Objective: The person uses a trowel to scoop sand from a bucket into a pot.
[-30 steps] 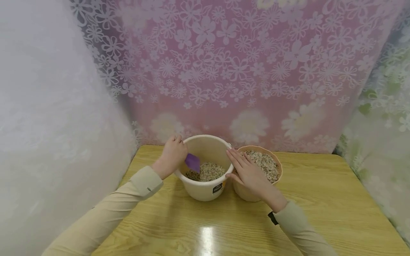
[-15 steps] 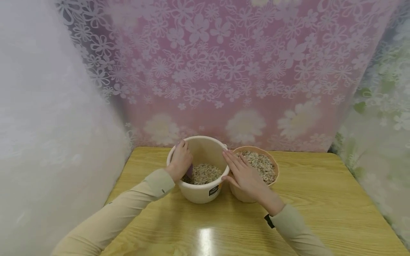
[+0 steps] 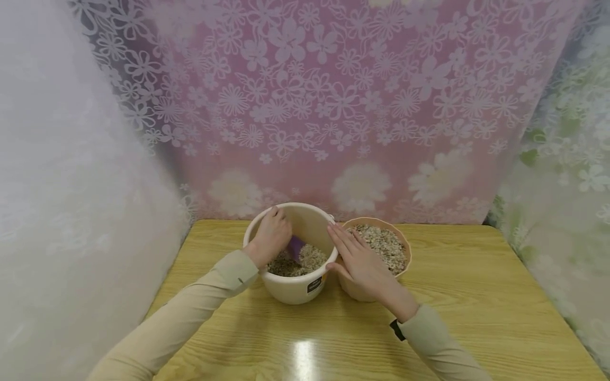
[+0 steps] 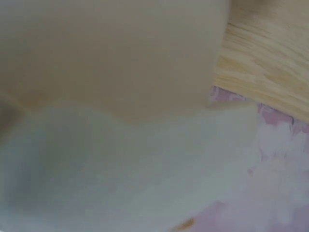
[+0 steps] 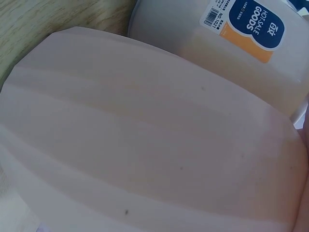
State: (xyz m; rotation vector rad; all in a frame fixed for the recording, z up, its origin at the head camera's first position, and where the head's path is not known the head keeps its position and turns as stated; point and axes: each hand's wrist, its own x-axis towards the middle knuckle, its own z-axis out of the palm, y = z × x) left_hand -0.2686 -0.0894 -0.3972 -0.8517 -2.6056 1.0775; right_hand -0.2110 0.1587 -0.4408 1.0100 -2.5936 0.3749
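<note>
Reaching inside the cream bucket (image 3: 285, 292), the left hand (image 3: 273, 236) holds a purple scoop (image 3: 296, 248). The scoop's blade is partly buried in the pale and dark grains (image 3: 312, 257) at the bucket's bottom; its handle is hidden by the fingers. The right hand (image 3: 361, 263) lies with fairly straight fingers against the bucket's right rim, over the edge of a peach tub (image 3: 407, 255) full of similar grains (image 3: 383, 246). In the right wrist view the ribbed tub wall (image 5: 145, 130) fills most of the picture. The left wrist view is too blurred to show the hand's grip.
Bucket and tub stand side by side on a wood-grain table (image 3: 429, 328). A pink floral curtain (image 3: 305, 106) hangs behind the table, with pale cloth on both sides. The bucket bears a label (image 5: 256, 24).
The left hand has moved from above the bucket's left rim down inside it, and the scoop has gone into the grains. The right hand has stayed at the rim.
</note>
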